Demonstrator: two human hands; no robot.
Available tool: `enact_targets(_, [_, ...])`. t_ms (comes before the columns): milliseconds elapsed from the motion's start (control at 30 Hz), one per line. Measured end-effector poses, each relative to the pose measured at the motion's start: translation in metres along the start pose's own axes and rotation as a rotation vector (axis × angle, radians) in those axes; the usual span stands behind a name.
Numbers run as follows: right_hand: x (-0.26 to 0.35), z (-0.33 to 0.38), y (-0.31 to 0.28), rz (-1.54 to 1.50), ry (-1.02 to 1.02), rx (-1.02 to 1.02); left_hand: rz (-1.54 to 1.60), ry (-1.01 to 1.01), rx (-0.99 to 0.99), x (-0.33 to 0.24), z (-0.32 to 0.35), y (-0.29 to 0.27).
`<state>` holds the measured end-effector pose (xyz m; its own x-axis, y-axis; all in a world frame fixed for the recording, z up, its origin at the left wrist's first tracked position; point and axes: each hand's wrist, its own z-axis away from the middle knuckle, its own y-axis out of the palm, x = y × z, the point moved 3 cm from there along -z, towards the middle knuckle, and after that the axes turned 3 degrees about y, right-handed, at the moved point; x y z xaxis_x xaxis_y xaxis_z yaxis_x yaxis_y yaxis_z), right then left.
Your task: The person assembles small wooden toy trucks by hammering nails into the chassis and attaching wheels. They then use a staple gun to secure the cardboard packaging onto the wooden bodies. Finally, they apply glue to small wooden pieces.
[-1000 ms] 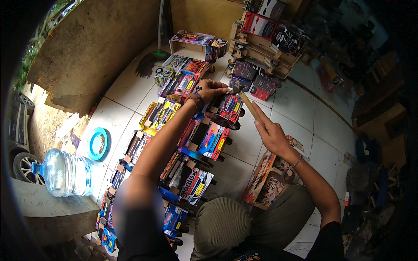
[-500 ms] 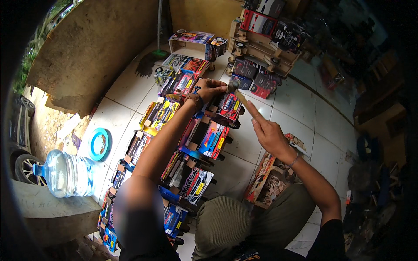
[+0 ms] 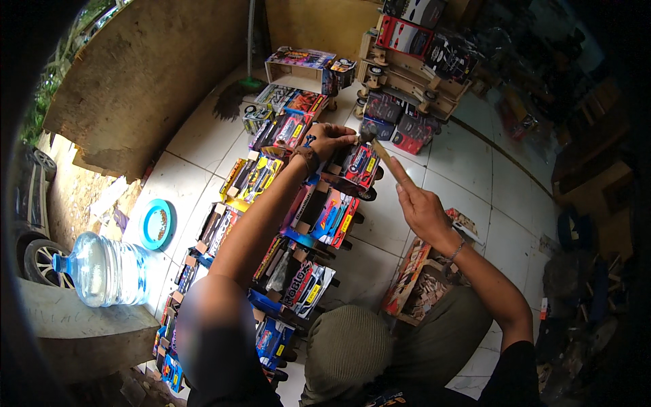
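Note:
My right hand (image 3: 422,209) is closed around the wooden handle of a hammer (image 3: 382,154). Its dark head is right beside the fingertips of my left hand (image 3: 331,140). Those fingers are pinched together at the top edge of a toy truck (image 3: 359,163) with red, black and white printed panels and dark wheels. Whatever the left fingers pinch is too small to make out. Nearer to me stand more toy trucks (image 3: 336,217) in a row, partly hidden by my left forearm. Another colourful truck (image 3: 291,129) is just left of my left hand.
Wood pieces fill an open box (image 3: 422,296) beside my right knee. To the left are a blue-rimmed round dish (image 3: 169,227) and a large clear water bottle (image 3: 112,271) lying on its side. Stacked wooden trucks (image 3: 393,85) stand far ahead, near a broom (image 3: 234,95).
The hammer head has dipped slightly beside my left fingertips. My left hand keeps its pinch in nearly the same place, and the whole view has shifted a little.

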<state>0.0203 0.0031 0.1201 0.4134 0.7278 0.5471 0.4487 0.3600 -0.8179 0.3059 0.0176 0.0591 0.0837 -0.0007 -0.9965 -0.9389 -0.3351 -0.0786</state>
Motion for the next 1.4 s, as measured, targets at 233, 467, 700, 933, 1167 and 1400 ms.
enact_targets(233, [-0.002, -0.002, 0.004, 0.051, -0.071, 0.004, 0.010, 0.007, 0.015, 0.002, 0.000, -0.001])
enact_targets(467, [-0.002, -0.003, -0.002, 0.133, -0.071, -0.028, 0.028, -0.037, -0.022, 0.005, 0.001, 0.000])
enact_targets(700, [0.026, 0.027, -0.098, -0.317, 0.185, -0.334, 0.051, -0.080, -0.014, -0.003, 0.006, 0.000])
enact_targets(933, [0.057, 0.154, -0.157, -0.938, 0.336, -0.557, -0.095, -0.099, 0.037, -0.002, -0.002, -0.013])
enact_targets(1167, [0.030, 0.257, -0.125, -1.642, 0.606, -0.890, -0.477, -0.019, 0.028, -0.020, -0.027, -0.019])
enact_targets(1400, [0.024, 0.298, -0.125, -1.665, 0.238, -0.957, -0.855, 0.656, 0.144, -0.058, -0.017, 0.137])
